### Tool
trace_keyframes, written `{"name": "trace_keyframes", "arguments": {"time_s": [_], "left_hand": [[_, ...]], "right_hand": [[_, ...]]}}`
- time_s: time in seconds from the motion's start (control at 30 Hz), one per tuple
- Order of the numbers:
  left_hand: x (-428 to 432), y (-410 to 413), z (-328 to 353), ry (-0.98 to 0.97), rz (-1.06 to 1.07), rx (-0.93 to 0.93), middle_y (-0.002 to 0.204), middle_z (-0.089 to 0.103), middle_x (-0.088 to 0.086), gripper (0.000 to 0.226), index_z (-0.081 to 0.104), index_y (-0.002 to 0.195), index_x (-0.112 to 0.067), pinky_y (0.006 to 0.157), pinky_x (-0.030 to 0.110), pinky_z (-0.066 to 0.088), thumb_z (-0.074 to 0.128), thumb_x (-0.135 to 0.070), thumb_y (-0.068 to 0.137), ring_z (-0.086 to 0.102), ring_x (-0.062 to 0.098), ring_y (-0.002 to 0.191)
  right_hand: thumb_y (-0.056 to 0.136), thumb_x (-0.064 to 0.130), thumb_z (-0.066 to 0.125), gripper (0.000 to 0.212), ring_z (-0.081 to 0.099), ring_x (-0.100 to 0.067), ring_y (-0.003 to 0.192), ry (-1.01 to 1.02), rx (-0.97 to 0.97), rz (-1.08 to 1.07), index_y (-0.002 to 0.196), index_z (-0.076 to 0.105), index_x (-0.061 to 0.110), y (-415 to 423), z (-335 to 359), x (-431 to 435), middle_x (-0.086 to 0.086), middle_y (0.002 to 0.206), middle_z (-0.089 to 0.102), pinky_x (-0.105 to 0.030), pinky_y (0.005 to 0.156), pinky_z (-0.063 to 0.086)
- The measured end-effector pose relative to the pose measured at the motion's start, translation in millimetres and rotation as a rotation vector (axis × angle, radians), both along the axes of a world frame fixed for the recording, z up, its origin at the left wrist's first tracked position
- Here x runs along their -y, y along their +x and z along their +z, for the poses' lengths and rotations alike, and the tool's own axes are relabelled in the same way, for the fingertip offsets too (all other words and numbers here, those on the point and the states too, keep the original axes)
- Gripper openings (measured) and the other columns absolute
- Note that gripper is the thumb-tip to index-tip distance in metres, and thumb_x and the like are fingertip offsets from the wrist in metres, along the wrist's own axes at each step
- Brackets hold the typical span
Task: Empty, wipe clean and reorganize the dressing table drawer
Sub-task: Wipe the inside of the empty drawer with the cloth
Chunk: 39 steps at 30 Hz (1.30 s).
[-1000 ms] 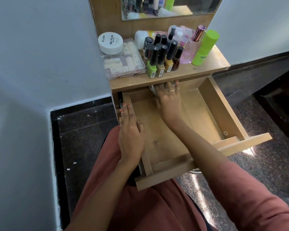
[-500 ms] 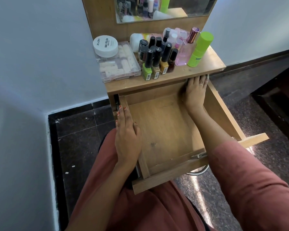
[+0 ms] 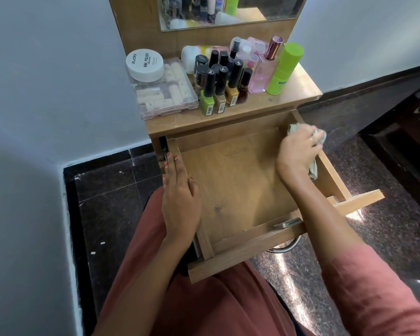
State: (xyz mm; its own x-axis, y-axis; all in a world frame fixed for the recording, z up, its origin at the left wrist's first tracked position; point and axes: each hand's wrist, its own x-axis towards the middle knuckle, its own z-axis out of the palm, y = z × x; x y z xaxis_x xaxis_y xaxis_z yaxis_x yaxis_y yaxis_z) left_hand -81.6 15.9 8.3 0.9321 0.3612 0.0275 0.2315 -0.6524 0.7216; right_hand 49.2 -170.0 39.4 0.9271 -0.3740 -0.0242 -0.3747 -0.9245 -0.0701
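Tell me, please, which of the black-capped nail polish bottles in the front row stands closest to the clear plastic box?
The lime-green bottle, leftmost; the tan bottle, mustard bottle and maroon bottle stand further right.

You've got 2 hands in view: left hand [image 3: 180, 202], right hand [image 3: 296, 151]. 1 drawer [image 3: 235, 180], 1 cloth [image 3: 312, 169]. On the counter [image 3: 298, 88]: 1 white jar [image 3: 144, 65], 1 clear box [image 3: 170, 98], 1 green bottle [image 3: 284, 69], 1 pink bottle [image 3: 262, 73], 4 front-row polish bottles [image 3: 207, 100]. Black caps [image 3: 200, 61] behind are too crowded to count. 1 mirror [image 3: 228, 10].
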Motion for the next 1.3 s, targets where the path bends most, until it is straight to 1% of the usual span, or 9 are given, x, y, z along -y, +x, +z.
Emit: {"name": "trace_keyframes", "arguments": {"time_s": [0.13, 0.23, 0.53, 0.67, 0.8, 0.87, 0.97, 1.13, 1.3], "left_hand": [[1, 0, 0, 0.003, 0.002, 0.002, 0.154, 0.0, -0.005, 0.056, 0.006, 0.146, -0.019, 0.105, 0.044, 0.041, 0.034, -0.016, 0.097, 0.018, 0.02, 0.142], [0, 1, -2, 0.003, -0.006, 0.02, 0.155, 0.002, -0.004, 0.057, 0.005, 0.146, -0.02, 0.098, 0.046, 0.046, 0.034, -0.017, 0.097, 0.033, 0.024, 0.136], [0, 1, -2, -0.004, -0.003, 0.005, 0.156, 0.003, -0.002, 0.056, 0.006, 0.146, -0.017, 0.101, 0.044, 0.044, 0.034, -0.017, 0.097, 0.013, 0.018, 0.143], [-1, 1, -3, -0.005, -0.008, 0.012, 0.156, 0.003, -0.002, 0.056, 0.006, 0.146, -0.018, 0.1, 0.046, 0.045, 0.034, -0.017, 0.097, 0.016, 0.019, 0.143], [-1, 1, -3, 0.004, 0.0, 0.008, 0.156, 0.003, -0.002, 0.056, 0.007, 0.146, -0.018, 0.099, 0.046, 0.045, 0.034, -0.017, 0.097, 0.015, 0.018, 0.143], [-1, 0, -3, 0.006, 0.002, 0.005, 0.156, 0.003, -0.002, 0.056, 0.007, 0.146, -0.018, 0.1, 0.046, 0.045, 0.033, -0.017, 0.097, 0.013, 0.019, 0.143], [-1, 0, -3, 0.009, -0.006, 0.005, 0.156, 0.003, -0.002, 0.056, 0.007, 0.146, -0.017, 0.101, 0.046, 0.044, 0.033, -0.017, 0.097, 0.016, 0.019, 0.143], [-1, -1, -1, 0.005, 0.003, 0.002, 0.156, 0.003, -0.002, 0.056, 0.006, 0.146, -0.018, 0.1, 0.046, 0.045, 0.033, -0.017, 0.097, 0.012, 0.017, 0.142], [-1, -1, 0, 0.005, -0.002, 0.002, 0.156, 0.002, -0.003, 0.056, 0.005, 0.146, -0.02, 0.098, 0.046, 0.046, 0.032, -0.018, 0.098, 0.018, 0.022, 0.142]], "right_hand": [[0.097, 0.008, 0.03, 0.052, 0.012, -0.047, 0.138, -0.015, -0.154, -0.18, 0.138, 0.008, -0.015, -32, 3, 16, -0.031, 0.149, 0.011, -0.052, 0.111, 0.022], [0.098, 0.01, 0.027, 0.052, 0.01, -0.046, 0.139, 0.042, -0.16, -0.248, 0.139, 0.005, -0.015, -32, 4, 17, -0.031, 0.15, 0.008, -0.05, 0.113, 0.019], [0.098, 0.008, 0.025, 0.048, 0.012, -0.044, 0.139, 0.1, -0.046, -0.123, 0.139, 0.01, -0.013, 5, 9, -3, -0.031, 0.15, 0.011, -0.048, 0.113, 0.017], [0.099, 0.013, 0.028, 0.05, 0.015, -0.044, 0.139, 0.032, -0.088, -0.171, 0.141, 0.014, -0.009, -16, 10, 9, -0.027, 0.15, 0.015, -0.056, 0.111, 0.017], [0.098, 0.012, 0.023, 0.05, 0.012, -0.045, 0.139, 0.03, -0.148, -0.289, 0.141, 0.01, -0.01, -42, 11, 22, -0.027, 0.151, 0.011, -0.055, 0.112, 0.014], [0.097, 0.012, 0.029, 0.049, 0.015, -0.044, 0.138, -0.029, -0.207, -0.315, 0.139, 0.018, -0.01, -46, 6, 33, -0.027, 0.15, 0.015, -0.056, 0.111, 0.015], [0.092, 0.012, 0.041, 0.045, 0.024, -0.043, 0.134, -0.067, -0.283, -0.293, 0.131, 0.038, -0.011, -48, 4, 43, -0.027, 0.144, 0.028, -0.058, 0.107, 0.028], [0.086, 0.013, 0.048, 0.046, 0.037, -0.045, 0.128, -0.048, -0.286, -0.278, 0.125, 0.047, -0.01, -46, 10, 49, -0.03, 0.137, 0.04, -0.051, 0.107, 0.033], [0.086, 0.014, 0.048, 0.042, 0.042, -0.044, 0.123, -0.04, -0.223, -0.287, 0.121, 0.05, -0.01, -50, 12, 45, -0.029, 0.133, 0.045, -0.049, 0.103, 0.038]]}}
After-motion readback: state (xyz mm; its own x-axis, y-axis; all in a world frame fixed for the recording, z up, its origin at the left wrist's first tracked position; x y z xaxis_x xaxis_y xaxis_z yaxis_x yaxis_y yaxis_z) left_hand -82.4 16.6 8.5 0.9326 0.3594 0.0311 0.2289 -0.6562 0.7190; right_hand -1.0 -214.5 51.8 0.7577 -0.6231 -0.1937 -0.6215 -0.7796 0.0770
